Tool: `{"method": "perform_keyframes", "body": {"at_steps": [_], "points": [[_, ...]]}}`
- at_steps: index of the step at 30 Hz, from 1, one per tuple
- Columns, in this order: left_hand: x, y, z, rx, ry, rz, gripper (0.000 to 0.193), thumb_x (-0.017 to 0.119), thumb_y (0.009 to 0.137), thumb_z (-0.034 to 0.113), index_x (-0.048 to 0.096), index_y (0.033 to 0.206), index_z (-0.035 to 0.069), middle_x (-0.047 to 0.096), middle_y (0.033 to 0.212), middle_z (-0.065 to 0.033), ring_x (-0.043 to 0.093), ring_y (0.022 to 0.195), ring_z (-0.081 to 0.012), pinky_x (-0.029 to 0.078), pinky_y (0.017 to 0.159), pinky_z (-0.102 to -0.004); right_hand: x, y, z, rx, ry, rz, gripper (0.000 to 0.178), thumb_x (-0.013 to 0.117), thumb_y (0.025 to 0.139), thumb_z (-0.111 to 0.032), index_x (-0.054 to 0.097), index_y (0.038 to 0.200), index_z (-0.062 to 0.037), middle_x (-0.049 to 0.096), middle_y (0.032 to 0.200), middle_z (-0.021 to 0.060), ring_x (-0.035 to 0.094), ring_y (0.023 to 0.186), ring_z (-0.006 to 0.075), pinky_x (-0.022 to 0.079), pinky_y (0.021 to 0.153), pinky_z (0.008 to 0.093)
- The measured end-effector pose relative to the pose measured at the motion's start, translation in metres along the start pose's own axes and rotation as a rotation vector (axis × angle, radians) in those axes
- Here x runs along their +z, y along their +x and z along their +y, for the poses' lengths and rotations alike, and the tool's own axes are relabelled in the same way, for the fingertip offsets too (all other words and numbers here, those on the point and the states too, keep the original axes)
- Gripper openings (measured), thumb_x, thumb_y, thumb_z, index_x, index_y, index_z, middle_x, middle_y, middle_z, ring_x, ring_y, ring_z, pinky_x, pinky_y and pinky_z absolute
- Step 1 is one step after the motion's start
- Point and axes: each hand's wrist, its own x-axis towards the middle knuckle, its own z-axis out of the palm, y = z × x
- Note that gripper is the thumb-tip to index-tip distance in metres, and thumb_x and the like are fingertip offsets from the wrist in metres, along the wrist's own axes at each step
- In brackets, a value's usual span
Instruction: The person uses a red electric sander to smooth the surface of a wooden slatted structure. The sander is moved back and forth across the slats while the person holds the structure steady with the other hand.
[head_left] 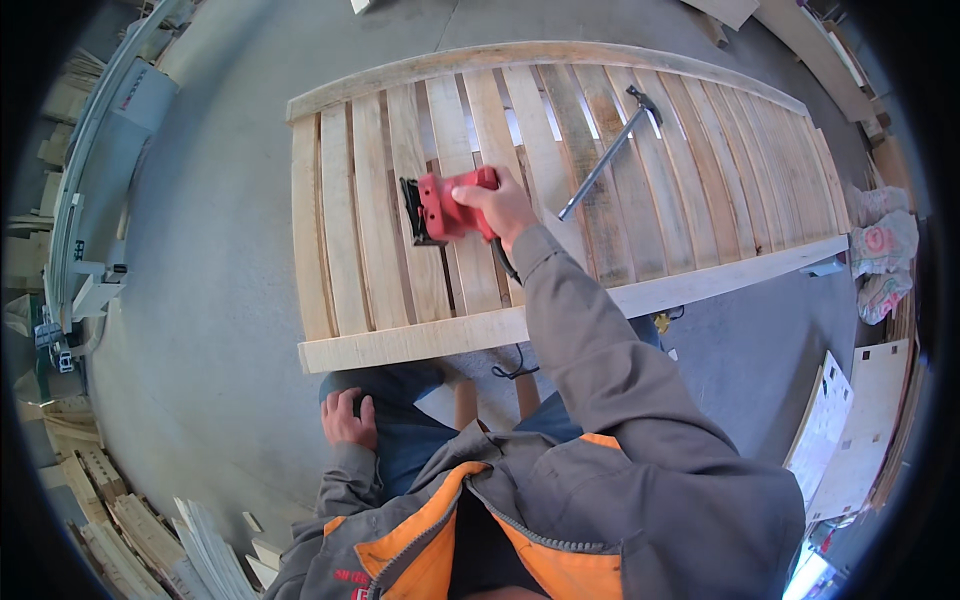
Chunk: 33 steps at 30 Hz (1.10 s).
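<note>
My right hand [503, 207] is wrapped round a red electric sander [452, 206] above the left part of a slatted wooden panel [420, 334]. The sander is turned on its side, its black pad facing left, and it looks lifted off the slats. Its black cord [505, 260] hangs beside my wrist. On my left knee rests my left hand [348, 418], fingers laid over the jeans and holding nothing. A claw hammer [603, 162] with a metal shaft lies across the slats to the right of the sander, its dark head toward the far rail.
Stacked boards [120, 530] lie at the lower left, near a long grey machine [140, 100]. White-and-red sacks [885, 250] and leaning panels [850, 430] stand at the right. A cord loop [515, 372] hangs below the panel's near rail. Grey concrete floor [220, 280] surrounds the panel.
</note>
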Motion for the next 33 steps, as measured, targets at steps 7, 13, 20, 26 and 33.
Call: {"method": "perform_keyframes", "body": {"at_steps": [7,13,20,26,33], "points": [[0.0,-0.017,-0.003,0.012,-0.059,0.036,0.025,0.076,0.093,0.025,0.073,0.11,0.007,0.069,0.115,-0.0151,0.062,0.11,-0.0385,0.05,0.1,-0.0475,-0.004,-0.076,-0.003,0.062,0.039,-0.017,0.064,0.087,0.079,-0.022,0.056,0.131,0.0002,0.068,0.106,0.0126,0.068,0.073,0.0208,0.046,0.041,0.0355],[0.005,-0.028,-0.035,0.057,-0.297,0.133,0.024,0.079,0.089,0.016,0.072,0.11,0.006,0.07,0.114,-0.0152,0.065,0.108,-0.037,0.053,0.096,-0.045,-0.021,-0.12,-0.052,-0.165,0.207,0.052,0.059,0.088,0.084,-0.018,0.057,0.13,-0.0003,0.069,0.112,0.0123,0.072,0.088,0.0216,0.055,0.05,0.0368],[-0.014,0.06,0.05,0.374,-0.428,0.294,0.03,0.082,0.083,0.01,0.072,0.111,0.005,0.07,0.111,-0.0163,0.068,0.108,-0.0369,0.056,0.095,-0.0448,-0.133,-0.174,-0.09,-0.377,0.266,0.243,0.047,0.078,0.094,-0.018,0.057,0.134,-0.0052,0.072,0.116,0.014,0.074,0.089,0.025,0.057,0.056,0.0357],[-0.014,0.168,0.131,0.506,-0.251,0.116,0.04,0.083,0.084,0.018,0.075,0.123,0.009,0.068,0.122,-0.0169,0.066,0.117,-0.038,0.055,0.102,-0.046,-0.169,-0.231,-0.093,-0.275,0.227,0.366,0.055,0.077,0.093,-0.019,0.052,0.14,-0.0034,0.068,0.118,0.015,0.071,0.088,0.026,0.055,0.052,0.0366],[0.031,0.266,0.187,0.426,0.103,-0.231,0.046,0.077,0.089,0.027,0.073,0.132,0.011,0.069,0.126,-0.0167,0.066,0.12,-0.0384,0.054,0.103,-0.0471,-0.191,-0.238,-0.08,-0.262,0.243,0.454,0.059,0.076,0.093,-0.02,0.051,0.144,-0.0043,0.067,0.119,0.0138,0.07,0.086,0.0235,0.053,0.049,0.0348]]}}
